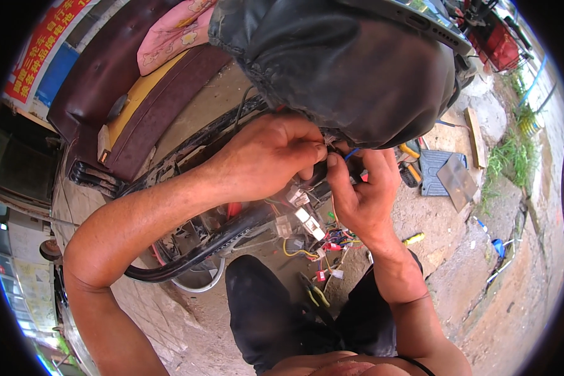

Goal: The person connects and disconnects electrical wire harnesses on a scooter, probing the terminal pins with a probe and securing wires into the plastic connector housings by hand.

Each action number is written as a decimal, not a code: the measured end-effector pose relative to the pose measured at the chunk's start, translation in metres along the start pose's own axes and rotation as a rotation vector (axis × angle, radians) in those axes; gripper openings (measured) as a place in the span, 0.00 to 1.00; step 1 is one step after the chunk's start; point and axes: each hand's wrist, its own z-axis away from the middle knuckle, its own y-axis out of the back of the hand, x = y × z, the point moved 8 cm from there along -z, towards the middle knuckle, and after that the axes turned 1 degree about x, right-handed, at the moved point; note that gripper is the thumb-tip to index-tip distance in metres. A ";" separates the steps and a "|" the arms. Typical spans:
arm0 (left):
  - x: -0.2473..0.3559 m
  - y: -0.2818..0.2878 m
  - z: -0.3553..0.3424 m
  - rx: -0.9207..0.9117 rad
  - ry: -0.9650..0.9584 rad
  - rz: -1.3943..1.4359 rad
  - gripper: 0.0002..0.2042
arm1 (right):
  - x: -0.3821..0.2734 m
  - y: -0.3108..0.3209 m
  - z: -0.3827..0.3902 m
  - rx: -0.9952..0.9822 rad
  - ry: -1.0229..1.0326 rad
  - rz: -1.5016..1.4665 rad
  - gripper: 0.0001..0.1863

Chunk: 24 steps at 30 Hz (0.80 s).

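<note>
My left hand (263, 156) and my right hand (365, 194) meet beneath the edge of a large black leather-like cover (357, 75). Both have their fingers pinched closed, tip to tip, on something small and dark that I cannot make out. A thin blue wire (352, 152) shows by the right fingertips. Below the hands hang white plastic connectors (310, 224) and a tangle of coloured wires (341, 239). A black tubular frame (232, 227) runs under my left forearm.
Pliers with yellow-green handles (318, 293) lie between my knees. A maroon sofa (150, 119) stands at the left with a pink cushion (172, 37). On the ground at right are a grey ribbed mat (433, 164), a wooden strip (475, 138) and a yellow tool (414, 239).
</note>
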 end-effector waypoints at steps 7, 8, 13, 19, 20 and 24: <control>-0.001 -0.001 -0.001 -0.003 0.026 0.000 0.12 | 0.000 0.002 -0.003 0.003 -0.019 -0.043 0.09; -0.003 0.000 -0.001 0.006 0.010 0.028 0.12 | 0.001 0.001 -0.003 -0.011 -0.023 -0.051 0.09; -0.010 0.001 -0.005 0.020 -0.022 0.073 0.11 | 0.002 0.000 -0.005 -0.056 0.044 -0.020 0.09; -0.004 -0.001 -0.005 -0.015 -0.041 0.045 0.11 | 0.022 0.003 0.001 0.000 -0.142 -0.375 0.11; -0.010 -0.001 -0.007 -0.007 -0.033 0.053 0.11 | 0.030 -0.004 0.004 -0.025 -0.277 -0.480 0.11; -0.003 -0.004 0.000 -0.022 0.001 -0.014 0.10 | 0.039 -0.011 0.009 -0.076 -0.372 -0.577 0.09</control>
